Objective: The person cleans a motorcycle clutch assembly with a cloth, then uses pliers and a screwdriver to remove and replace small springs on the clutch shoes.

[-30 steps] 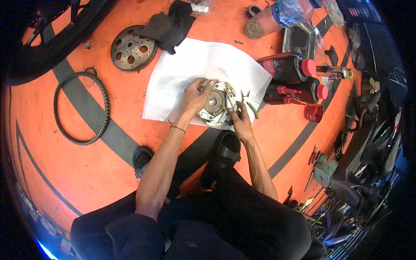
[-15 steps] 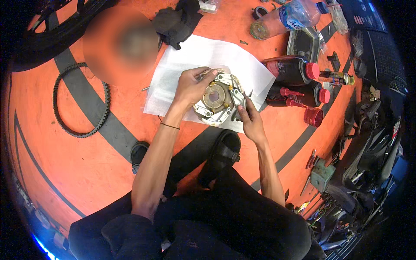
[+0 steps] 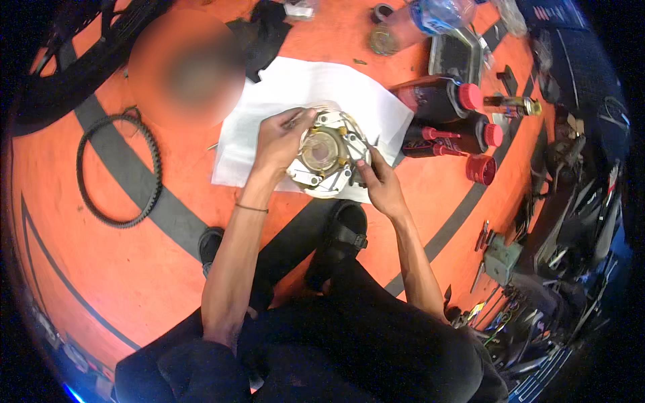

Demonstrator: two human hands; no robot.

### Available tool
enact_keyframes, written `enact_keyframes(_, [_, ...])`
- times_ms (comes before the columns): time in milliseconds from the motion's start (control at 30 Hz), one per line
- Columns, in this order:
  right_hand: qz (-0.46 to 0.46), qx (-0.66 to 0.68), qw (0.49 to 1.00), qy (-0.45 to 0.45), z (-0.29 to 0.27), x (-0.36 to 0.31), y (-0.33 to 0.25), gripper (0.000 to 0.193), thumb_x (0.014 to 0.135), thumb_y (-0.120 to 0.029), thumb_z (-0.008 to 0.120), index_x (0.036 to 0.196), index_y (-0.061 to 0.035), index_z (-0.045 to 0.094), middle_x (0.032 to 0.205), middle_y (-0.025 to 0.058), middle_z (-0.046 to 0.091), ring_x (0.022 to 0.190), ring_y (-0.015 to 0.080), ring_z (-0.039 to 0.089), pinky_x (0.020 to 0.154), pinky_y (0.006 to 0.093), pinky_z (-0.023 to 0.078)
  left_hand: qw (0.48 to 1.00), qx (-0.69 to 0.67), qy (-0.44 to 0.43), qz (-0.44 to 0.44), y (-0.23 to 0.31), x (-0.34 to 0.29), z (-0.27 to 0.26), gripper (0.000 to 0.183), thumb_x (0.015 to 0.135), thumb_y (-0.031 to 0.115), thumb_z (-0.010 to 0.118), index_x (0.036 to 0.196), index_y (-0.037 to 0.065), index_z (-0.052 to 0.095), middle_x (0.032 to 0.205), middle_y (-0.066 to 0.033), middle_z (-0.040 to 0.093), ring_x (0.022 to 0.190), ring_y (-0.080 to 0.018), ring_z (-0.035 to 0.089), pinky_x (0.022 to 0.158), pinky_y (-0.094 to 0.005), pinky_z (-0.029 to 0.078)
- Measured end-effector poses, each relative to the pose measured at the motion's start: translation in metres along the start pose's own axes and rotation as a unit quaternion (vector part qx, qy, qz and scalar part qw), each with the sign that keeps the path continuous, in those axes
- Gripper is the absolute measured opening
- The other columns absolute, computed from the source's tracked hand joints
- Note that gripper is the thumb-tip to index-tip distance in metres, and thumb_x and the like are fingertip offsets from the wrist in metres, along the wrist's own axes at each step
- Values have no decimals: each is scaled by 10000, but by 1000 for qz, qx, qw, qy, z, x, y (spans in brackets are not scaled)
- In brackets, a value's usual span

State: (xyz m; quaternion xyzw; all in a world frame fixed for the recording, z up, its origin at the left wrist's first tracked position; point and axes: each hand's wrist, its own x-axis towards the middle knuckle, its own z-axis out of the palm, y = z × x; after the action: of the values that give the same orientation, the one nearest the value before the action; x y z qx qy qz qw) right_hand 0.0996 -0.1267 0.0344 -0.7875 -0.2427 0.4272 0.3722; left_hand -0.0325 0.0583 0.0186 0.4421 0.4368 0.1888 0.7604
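Observation:
A round metal clutch assembly [image 3: 321, 152], with pale shoes around a brassy centre ring, is held between my two hands above a white sheet [image 3: 236, 161]. My left hand [image 3: 282, 140] is closed on its upper left edge, the thumb lying across the top. On the opposite edge, my right hand [image 3: 381, 181] is closed with its thumb pressed at the rim. A thin dark tip shows beside the right fingers; what it belongs to is hidden. Some blur softens the clutch's details.
A toothed drive belt [image 3: 156, 181] lies on the orange floor at left. Dark bottles with red caps [image 3: 470, 97], a red cup-shaped cap [image 3: 481, 169] and a spray can [image 3: 514, 106] lie right. Beyond are a metal tray [image 3: 437, 57] and a plastic bottle [image 3: 420, 23].
The whole view has shifted, so most things appear a little farther left. Both hands keep their hold on the clutch assembly, with little visible change in its pose.

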Motion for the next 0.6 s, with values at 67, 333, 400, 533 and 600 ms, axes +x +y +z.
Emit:
enact_keyframes(67, [0, 45, 999, 8, 0, -2, -12, 510, 999, -258, 584, 1436, -30, 452, 775, 27, 564, 689, 97, 532, 638, 265, 463, 999, -27, 24, -11, 9, -5, 4, 377, 934, 243, 700, 1138, -74, 687, 982, -93, 717, 850, -100, 634, 721, -246, 510])
enact_keyframes(333, [-12, 63, 998, 6, -14, 1, -36, 526, 979, -279, 614, 1410, -5, 485, 692, 6, 550, 610, 85, 502, 562, 271, 417, 991, -125, 23, -38, 18, -6, 6, 371, 974, 217, 645, 1174, -95, 651, 1074, -118, 697, 910, -130, 652, 782, -255, 533])
enact_keyframes(400, [-12, 55, 998, 4, -17, -1, -41, 482, 1015, -311, 558, 1393, -15, 513, 714, 3, 548, 624, 84, 511, 566, 266, 427, 989, -136, 17, -58, 23, -8, 4, 391, 978, 220, 638, 1186, -111, 631, 1079, -127, 694, 926, -134, 655, 791, -256, 537])
enact_keyframes(533, [18, 162, 987, -5, -31, -1, -49, 524, 1065, -424, 402, 1315, 0, 581, 822, 26, 611, 725, 102, 565, 649, 268, 487, 991, -130, 6, -29, 30, -13, 8, 431, 983, 239, 628, 1217, -123, 609, 1130, -151, 677, 966, -153, 650, 827, -261, 530])
enact_keyframes(600, [-1, 170, 985, 30, -35, 7, -54, 572, 1061, -470, 373, 1270, 11, 601, 877, 61, 650, 785, 132, 602, 705, 293, 506, 994, -108, -3, -20, 35, -13, 6, 439, 987, 247, 622, 1228, -119, 605, 1146, -155, 675, 982, -153, 647, 854, -262, 523])
